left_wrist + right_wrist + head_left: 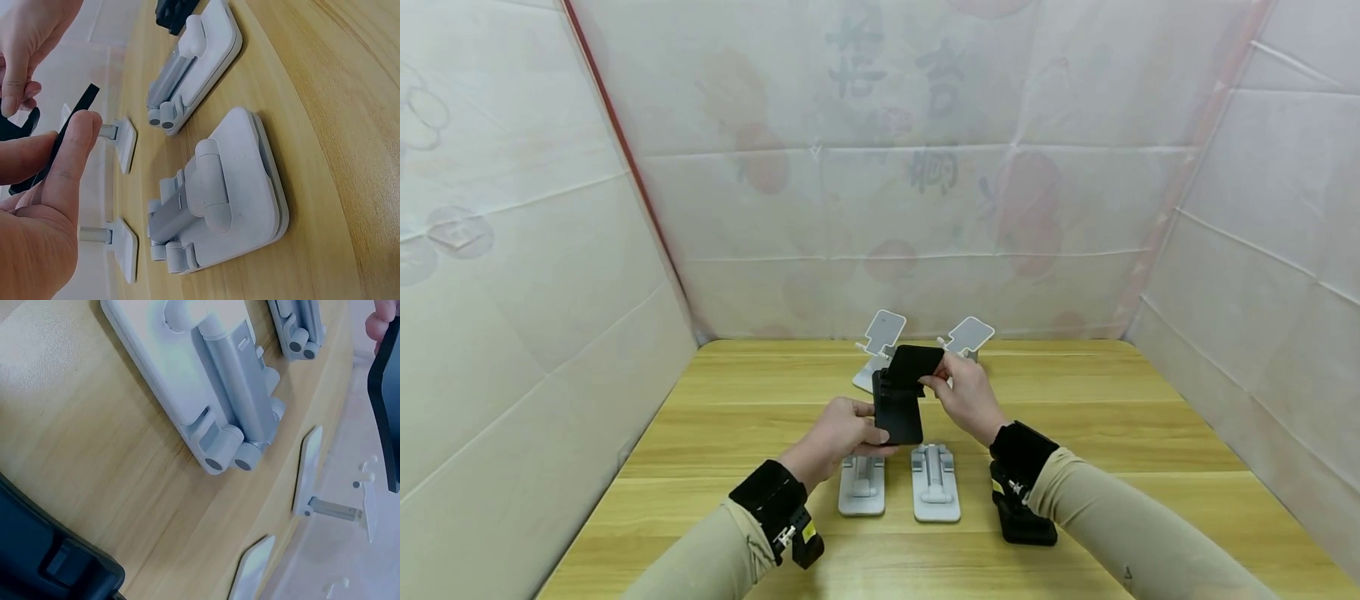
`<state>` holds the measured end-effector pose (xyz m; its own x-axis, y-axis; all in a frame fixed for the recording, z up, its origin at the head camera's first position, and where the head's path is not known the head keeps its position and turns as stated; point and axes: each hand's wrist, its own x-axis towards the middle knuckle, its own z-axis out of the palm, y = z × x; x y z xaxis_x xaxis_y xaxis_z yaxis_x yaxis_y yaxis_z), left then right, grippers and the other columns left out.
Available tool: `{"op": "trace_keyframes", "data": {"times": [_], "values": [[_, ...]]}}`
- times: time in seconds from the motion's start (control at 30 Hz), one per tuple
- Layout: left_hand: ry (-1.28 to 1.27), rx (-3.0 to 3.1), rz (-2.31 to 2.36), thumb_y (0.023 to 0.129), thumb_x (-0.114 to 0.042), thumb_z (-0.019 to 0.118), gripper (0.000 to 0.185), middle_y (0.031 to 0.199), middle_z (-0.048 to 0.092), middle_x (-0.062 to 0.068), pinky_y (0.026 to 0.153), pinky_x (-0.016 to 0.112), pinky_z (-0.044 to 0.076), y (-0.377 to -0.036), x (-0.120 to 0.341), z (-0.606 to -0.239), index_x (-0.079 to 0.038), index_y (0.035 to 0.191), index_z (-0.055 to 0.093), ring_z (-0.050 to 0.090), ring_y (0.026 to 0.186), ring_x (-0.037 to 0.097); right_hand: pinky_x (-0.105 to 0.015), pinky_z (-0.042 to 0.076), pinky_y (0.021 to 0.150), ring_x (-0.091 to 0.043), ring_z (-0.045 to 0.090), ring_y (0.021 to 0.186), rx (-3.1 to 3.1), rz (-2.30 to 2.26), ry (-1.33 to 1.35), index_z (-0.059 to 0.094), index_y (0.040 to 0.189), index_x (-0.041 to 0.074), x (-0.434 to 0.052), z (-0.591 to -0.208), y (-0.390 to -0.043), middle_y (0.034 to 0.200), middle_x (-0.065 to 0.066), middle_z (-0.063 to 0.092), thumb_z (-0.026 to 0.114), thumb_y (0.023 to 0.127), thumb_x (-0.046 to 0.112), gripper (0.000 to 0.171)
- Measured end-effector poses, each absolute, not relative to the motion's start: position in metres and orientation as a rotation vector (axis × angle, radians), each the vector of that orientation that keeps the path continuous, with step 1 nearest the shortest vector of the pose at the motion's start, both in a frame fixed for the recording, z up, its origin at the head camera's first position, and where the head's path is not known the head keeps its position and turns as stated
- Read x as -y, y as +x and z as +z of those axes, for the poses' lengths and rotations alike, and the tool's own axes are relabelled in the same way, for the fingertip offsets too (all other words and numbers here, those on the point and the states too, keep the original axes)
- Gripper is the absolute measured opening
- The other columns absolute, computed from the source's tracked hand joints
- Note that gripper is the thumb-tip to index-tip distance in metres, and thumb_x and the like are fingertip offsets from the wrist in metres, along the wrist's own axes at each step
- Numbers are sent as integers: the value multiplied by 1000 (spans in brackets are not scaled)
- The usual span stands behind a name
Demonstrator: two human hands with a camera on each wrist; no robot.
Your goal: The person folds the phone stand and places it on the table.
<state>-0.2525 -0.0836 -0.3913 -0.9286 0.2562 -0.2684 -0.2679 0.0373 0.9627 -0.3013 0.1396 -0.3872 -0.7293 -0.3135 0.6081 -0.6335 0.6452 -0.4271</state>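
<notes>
Up above the wood-grain table (pixel 1075 433), both hands — left hand (pixel 838 435), right hand (pixel 964 393) — pinch a matte black hinged stand (pixel 901 398); its hinge is hidden by fingers.

A staged recording booth rather than a lived-in room. A wood-grain surface (pixel 1075 433) is enclosed on three sides by translucent white sheeting (pixel 880 208) with faint printed motifs, one seam edged by a red strip (pixel 625 158). Identical white folding phone stands (pixel 936 483) lie in rows, as sample items.
</notes>
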Motion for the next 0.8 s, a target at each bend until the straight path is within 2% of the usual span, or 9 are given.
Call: {"op": "trace_keyframes", "data": {"times": [0.37,0.6,0.8], "values": [[19,-1924,1953,91,15,62,66,134,55,36,84,38,64,-250,81,-389,19,149,33,72,102,37,-39,45,72,-22,54,71,2255,785,754,57,79,8,-139,-392,-304,72,-3,63,81,86,5,25],[12,-1928,1939,91,15,62,66,136,54,35,84,37,64,-250,80,-388,17,150,34,73,102,37,-46,51,81,-23,56,67,2136,719,802,58,79,6,-139,-396,-310,72,-6,61,83,82,1,26],[32,-1916,1937,91,14,62,62,131,60,32,84,37,64,-251,79,-389,16,149,38,73,103,35,-48,51,80,-22,56,65,2100,698,815,58,80,5,-139,-397,-311,72,-6,60,84,80,0,26]]}}
